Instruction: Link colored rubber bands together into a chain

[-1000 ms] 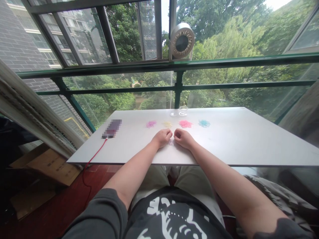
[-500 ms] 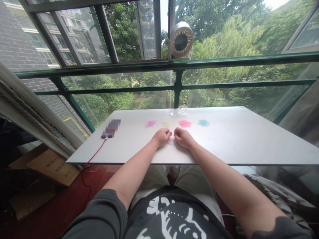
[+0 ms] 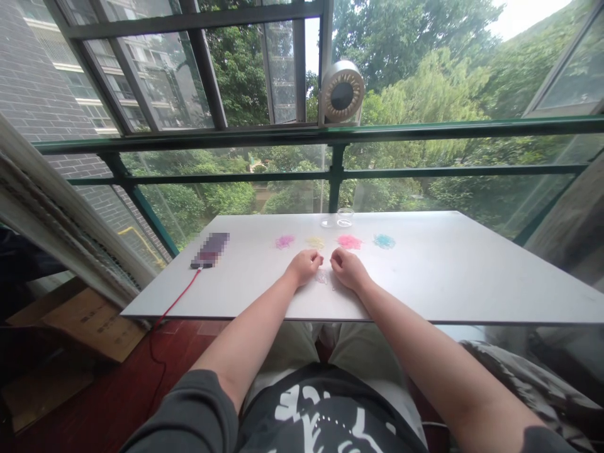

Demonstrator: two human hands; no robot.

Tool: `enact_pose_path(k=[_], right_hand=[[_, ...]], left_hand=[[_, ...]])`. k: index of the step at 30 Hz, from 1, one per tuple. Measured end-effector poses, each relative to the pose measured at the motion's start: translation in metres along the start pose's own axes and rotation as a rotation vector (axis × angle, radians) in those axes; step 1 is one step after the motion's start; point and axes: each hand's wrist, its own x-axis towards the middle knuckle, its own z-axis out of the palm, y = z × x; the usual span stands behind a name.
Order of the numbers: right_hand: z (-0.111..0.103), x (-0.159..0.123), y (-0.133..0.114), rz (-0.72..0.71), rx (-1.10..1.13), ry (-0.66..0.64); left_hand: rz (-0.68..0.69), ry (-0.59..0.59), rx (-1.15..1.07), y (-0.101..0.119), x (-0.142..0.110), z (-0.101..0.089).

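Observation:
My left hand [image 3: 304, 265] and my right hand [image 3: 346, 267] rest side by side on the white table [image 3: 448, 270], both with fingers curled in a pinch. Between them lies a small pale cluster of tiny pieces [image 3: 323, 277]; what the fingers hold is too small to make out. Just beyond the hands sit four little heaps in a row: purple [image 3: 284, 241], yellow [image 3: 315, 241], pink [image 3: 350, 241] and blue [image 3: 384, 241].
A small clear cup [image 3: 345, 218] and a clear lid [image 3: 327, 223] stand at the table's far edge. A phone [image 3: 210, 250] on a red cable [image 3: 163, 314] lies at the left. Cardboard boxes [image 3: 89, 321] sit on the floor to the left. A glass railing [image 3: 336, 170] is behind.
The view has tipped slightly, so everything sits lower in the picture. My hands stay together over the same spot, fingers still pinched.

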Motion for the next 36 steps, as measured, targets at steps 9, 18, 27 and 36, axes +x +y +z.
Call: enact_pose_path(k=[9, 18, 27, 36], right_hand=[[0.0023, -0.0014, -0.0001, -0.104, 0.077, -0.103], [0.0005, -0.0017, -0.0014, -0.147, 0.083, -0.087], [0.0011, -0.0002, -0.0019, -0.171, 0.034, -0.1], [0.0005, 0.0012, -0.0022, -0.133, 0.0, -0.143]], left_hand=[[-0.022, -0.004, -0.029, -0.0004, -0.0023, 0.0014], [-0.024, -0.018, -0.03, -0.0001, -0.0027, 0.0005], [-0.03, -0.017, 0.002, 0.0031, -0.0021, -0.0012], [-0.028, 0.0, 0.017, 0.004, -0.002, -0.0032]])
